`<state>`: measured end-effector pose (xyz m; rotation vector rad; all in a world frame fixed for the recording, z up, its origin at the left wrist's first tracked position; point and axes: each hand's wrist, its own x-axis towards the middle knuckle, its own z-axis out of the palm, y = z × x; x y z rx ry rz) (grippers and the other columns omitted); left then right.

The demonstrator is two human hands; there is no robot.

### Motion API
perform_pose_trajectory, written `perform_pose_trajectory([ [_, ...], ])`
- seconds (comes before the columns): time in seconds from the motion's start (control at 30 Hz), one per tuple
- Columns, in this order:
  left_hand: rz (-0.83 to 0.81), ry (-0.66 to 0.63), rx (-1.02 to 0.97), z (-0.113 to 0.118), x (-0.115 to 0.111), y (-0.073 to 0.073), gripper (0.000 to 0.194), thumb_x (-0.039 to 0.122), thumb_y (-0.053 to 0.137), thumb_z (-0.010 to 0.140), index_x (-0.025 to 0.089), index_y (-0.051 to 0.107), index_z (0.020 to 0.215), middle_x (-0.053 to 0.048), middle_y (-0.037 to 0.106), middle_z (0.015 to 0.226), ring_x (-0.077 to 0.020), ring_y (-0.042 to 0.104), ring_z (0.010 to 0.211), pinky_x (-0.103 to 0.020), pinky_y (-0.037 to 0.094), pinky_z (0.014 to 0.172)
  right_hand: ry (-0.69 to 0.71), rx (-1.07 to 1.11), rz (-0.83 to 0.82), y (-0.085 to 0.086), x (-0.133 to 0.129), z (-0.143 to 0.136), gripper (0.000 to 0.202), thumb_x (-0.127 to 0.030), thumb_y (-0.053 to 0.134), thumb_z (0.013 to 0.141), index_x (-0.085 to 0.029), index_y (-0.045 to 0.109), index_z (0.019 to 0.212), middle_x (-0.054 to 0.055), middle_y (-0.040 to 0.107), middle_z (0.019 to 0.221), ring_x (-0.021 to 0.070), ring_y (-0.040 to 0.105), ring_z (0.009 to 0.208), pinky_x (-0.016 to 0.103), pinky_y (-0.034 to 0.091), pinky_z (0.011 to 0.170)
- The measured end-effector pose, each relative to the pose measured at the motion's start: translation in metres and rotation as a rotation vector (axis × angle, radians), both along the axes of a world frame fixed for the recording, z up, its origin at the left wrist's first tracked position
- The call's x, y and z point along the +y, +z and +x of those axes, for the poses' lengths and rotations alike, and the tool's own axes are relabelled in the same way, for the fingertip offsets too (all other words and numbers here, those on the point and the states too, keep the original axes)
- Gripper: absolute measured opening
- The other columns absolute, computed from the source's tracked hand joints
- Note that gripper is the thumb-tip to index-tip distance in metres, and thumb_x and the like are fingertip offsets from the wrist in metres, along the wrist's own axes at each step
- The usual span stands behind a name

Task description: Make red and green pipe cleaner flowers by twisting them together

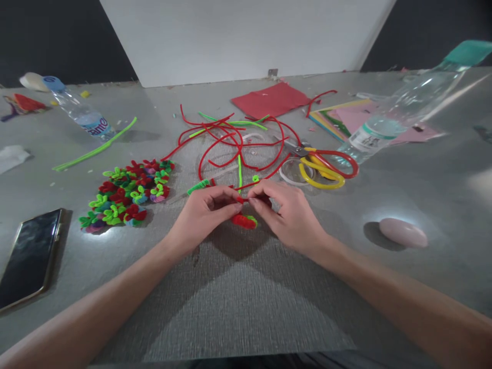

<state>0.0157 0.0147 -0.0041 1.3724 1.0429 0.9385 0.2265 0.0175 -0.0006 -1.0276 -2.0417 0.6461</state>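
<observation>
Between my two hands, at the middle of the table, is a short red pipe cleaner (245, 200). My left hand (207, 212) pinches its left end with thumb and forefinger. My right hand (286, 212) pinches the other end, its fingertips close to the left ones. Just below the fingertips lies a coiled red pipe cleaner piece (243, 221) with a green tip. A green coil (198, 186) wound on a thin stick sits beyond my left hand. Farther back spreads a loose tangle of red pipe cleaners (226, 136) with some green ones among them.
Left are a pile of pipe-cleaner flowers (119, 197), a phone (33, 256) and a water bottle (79, 107). Scissors (323, 166) lie beside a tape roll (294, 171). Right are a tilted bottle (407, 105) and a pink oval object (403, 232). Red paper (269, 100) lies behind.
</observation>
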Motion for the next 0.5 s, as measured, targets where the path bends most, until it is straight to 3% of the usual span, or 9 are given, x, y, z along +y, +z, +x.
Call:
perform_pose_trajectory([
  [0.5, 0.036, -0.040, -0.020, -0.0013, 0.0028, -0.0010, 0.010, 0.023, 0.081, 0.086, 0.016, 0.074, 0.087, -0.001, 0.075, 0.081, -0.0125, 0.069, 0.073, -0.023, 0.056, 0.073, 0.051, -0.048, 0.091, -0.0016, -0.0006, 0.0007, 0.014, -0.016, 0.059, 0.104, -0.021, 0.065, 0.092, 0.000, 0.072, 0.082, 0.0156, 0.060, 0.075, 0.034, 0.038, 0.080],
])
